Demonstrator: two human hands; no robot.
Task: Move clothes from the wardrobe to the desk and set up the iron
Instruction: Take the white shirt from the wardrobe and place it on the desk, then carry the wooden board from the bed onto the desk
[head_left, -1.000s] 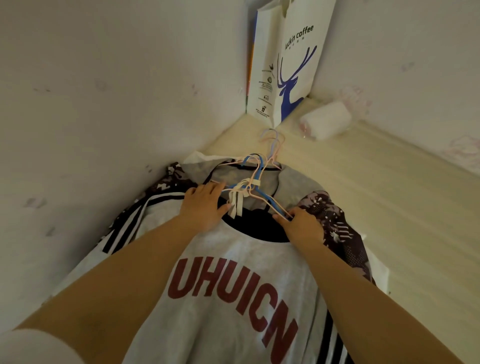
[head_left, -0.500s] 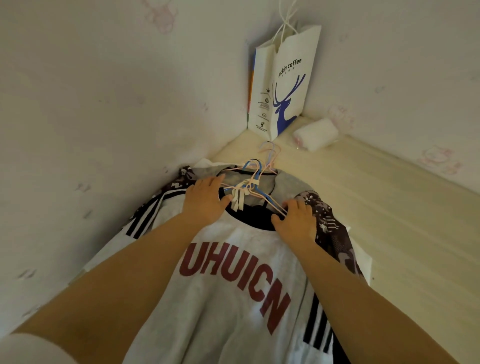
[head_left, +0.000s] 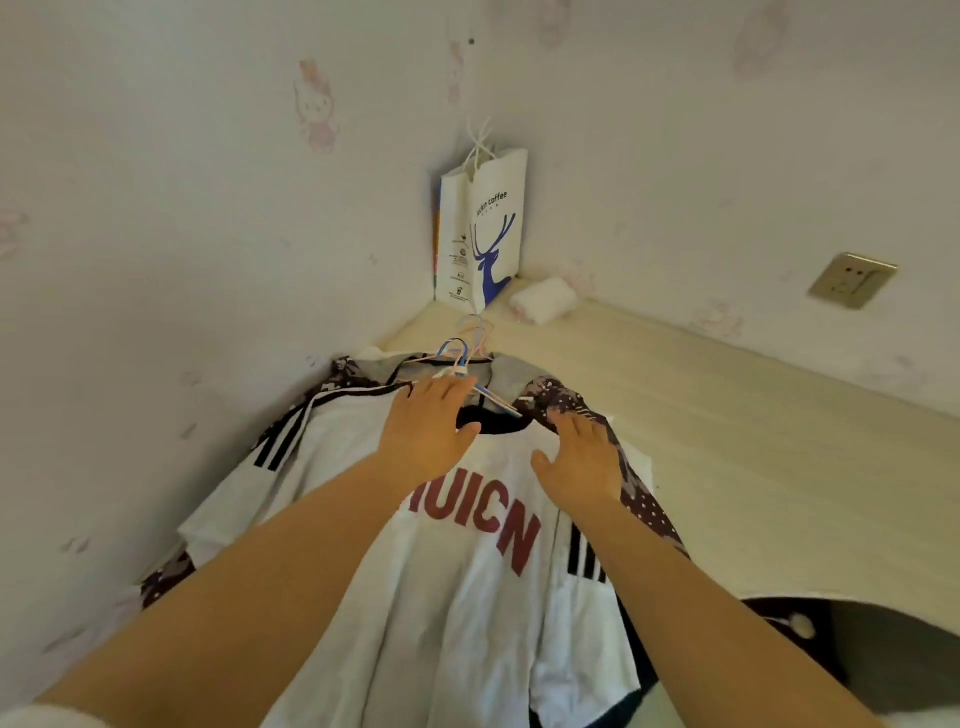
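Both hands have let go since the last frame: left hand (head_left: 429, 426) was flat by the hangers (head_left: 464, 358), right hand (head_left: 582, 460) was pinching a hanger wire; now both are lifted, fingers straight, holding nothing, above the shirt (head_left: 457, 561). View has pulled back, so a wall socket (head_left: 852, 280) now shows. Clothes pile lies on the desk (head_left: 727, 441), against the left wall, just short of the paper bag (head_left: 480, 239) in the corner. Bag contents not visible. White roll (head_left: 543, 300) beside the bag.

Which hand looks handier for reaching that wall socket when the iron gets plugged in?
Probably the right hand: the wall socket is on its side, while the left hand is over the shirt collar, farther away.
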